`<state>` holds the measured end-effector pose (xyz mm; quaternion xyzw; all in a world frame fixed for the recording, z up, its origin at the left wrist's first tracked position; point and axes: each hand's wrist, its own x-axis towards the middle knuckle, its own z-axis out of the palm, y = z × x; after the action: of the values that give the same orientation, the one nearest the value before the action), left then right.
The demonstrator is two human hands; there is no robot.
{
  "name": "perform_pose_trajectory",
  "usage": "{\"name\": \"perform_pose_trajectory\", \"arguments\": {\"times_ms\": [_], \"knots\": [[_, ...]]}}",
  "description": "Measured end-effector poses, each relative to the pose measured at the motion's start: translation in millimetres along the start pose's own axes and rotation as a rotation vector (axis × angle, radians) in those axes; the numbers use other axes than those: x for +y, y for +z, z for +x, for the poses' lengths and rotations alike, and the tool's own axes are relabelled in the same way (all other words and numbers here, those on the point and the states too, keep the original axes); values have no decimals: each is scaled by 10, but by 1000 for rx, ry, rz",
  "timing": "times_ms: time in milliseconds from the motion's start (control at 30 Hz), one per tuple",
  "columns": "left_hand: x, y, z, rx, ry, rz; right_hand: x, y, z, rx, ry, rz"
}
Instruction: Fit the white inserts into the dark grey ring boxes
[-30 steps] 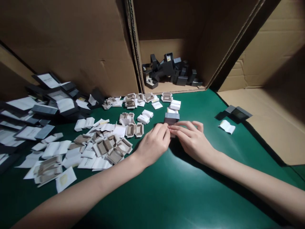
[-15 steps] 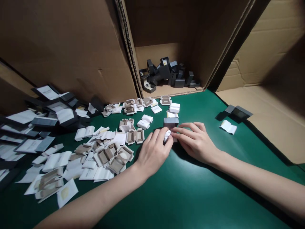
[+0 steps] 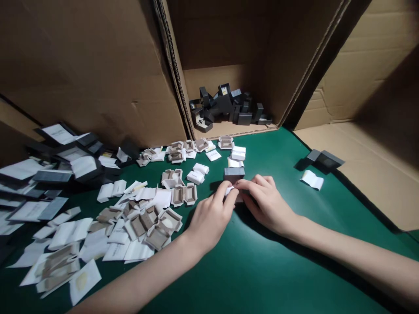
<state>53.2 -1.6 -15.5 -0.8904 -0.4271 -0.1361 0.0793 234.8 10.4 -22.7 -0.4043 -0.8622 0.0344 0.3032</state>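
A small dark grey box [image 3: 233, 173] stands open on the green mat [image 3: 248, 270], and both my hands meet just in front of it. My left hand [image 3: 211, 216] pinches a small white piece [image 3: 230, 190] between thumb and fingertips. My right hand [image 3: 266, 203] has its fingers curled onto the same white piece and the low part of the box. What lies under the fingertips is hidden.
Several white and beige inserts [image 3: 144, 218] are scattered on the mat to the left, with dark flat boxes [image 3: 52, 174] beyond them. A cardboard carton [image 3: 229, 65] at the back holds several dark boxes [image 3: 225, 107]. A lone dark box [image 3: 324, 159] and white insert [image 3: 311, 179] lie right.
A white piece now shows between my fingertips, which were flat against the box before. Both hands stay at the box; the camera has tilted slightly.
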Motion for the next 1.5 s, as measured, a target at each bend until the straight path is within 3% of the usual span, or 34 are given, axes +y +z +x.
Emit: {"name": "perform_pose_trajectory", "arguments": {"times_ms": [267, 433, 667, 967, 1067, 1200, 1367, 1500], "knots": [[28, -67, 50, -108, -57, -63, -16, 89, -13, -14, -12, -100], [41, -34, 40, -50, -50, -12, -12, 94, -22, -28, -10, -90], [34, -33, -18, 119, 124, 156, 9, 14, -60, 39, -58, -120], [191, -49, -116, 65, 94, 263, 22, -27, -85, 59, -116, -150], [178, 3, -117, 129, 117, 248, 62, -43, -73, 98, -94, -81], [140, 86, -118, 172, 176, 188, 155, -87, -47, 112, -58, 168], [130, 101, -118, 120, 200, 145, 198, -136, -9, 100, -28, 385], [147, 70, -119, 55, 182, 111, 176, -112, -9, 94, -117, 389]]}}
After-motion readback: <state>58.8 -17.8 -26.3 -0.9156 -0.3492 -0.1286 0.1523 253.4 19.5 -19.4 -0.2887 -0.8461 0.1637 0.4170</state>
